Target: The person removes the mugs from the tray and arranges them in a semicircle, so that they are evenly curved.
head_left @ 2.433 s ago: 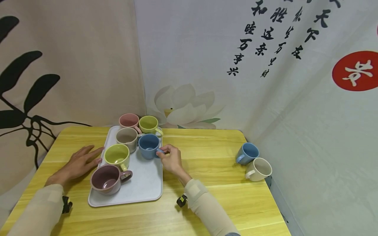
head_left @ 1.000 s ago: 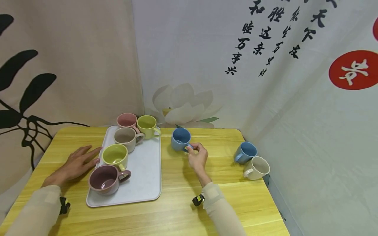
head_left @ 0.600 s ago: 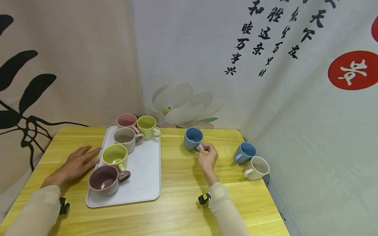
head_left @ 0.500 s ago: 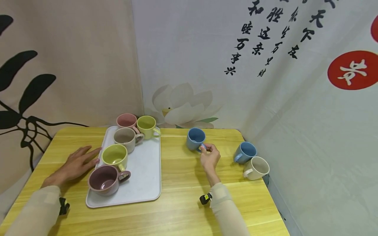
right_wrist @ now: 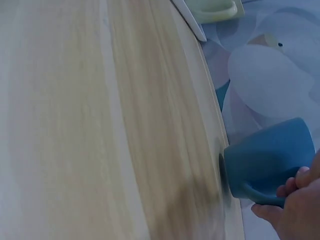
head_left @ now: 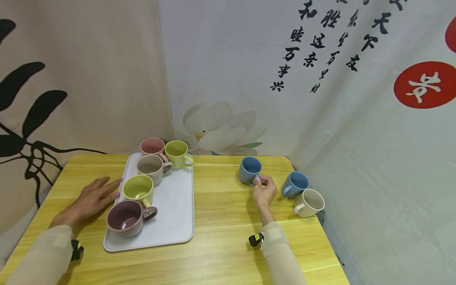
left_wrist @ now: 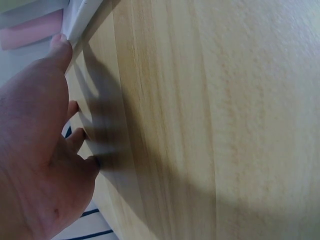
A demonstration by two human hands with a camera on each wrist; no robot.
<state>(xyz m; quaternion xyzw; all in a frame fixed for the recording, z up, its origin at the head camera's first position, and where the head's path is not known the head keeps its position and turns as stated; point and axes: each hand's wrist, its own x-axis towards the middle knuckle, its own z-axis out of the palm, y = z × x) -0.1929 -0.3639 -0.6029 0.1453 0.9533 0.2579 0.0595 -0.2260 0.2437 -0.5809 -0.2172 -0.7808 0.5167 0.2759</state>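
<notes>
Progress: looks partway, judging by how the mugs are divided across the wooden table (head_left: pixel 221 249).
Apparently done: smaller-looking blue ceramic mug (head_left: pixel 295 185) and off-white ceramic mug (head_left: pixel 310 203), close together by the right edge.
Apparently left: pink ceramic mug (head_left: pixel 152 146), rear yellow-green ceramic mug (head_left: pixel 176 154), grey-beige ceramic mug (head_left: pixel 149 169), front yellow-green ceramic mug (head_left: pixel 138 189) and wide purple ceramic mug (head_left: pixel 125 218), all on the pale grey rectangular tray (head_left: pixel 174 225).
Underway: rounded blue ceramic mug (head_left: pixel 250 170), between tray and right-hand pair, near the back edge; whether its base touches the wood, I cannot tell.
Right hand (head_left: pixel 265 192): narrow pinch on that mug's handle, thumb against fingers.
Left hand (head_left: pixel 90 198): fingers spread, fingertips at the tray's left edge, holding nothing.
Held mug's look: upright, smooth, evenly blue, loop handle turned toward the person; no contents visible inside.
</notes>
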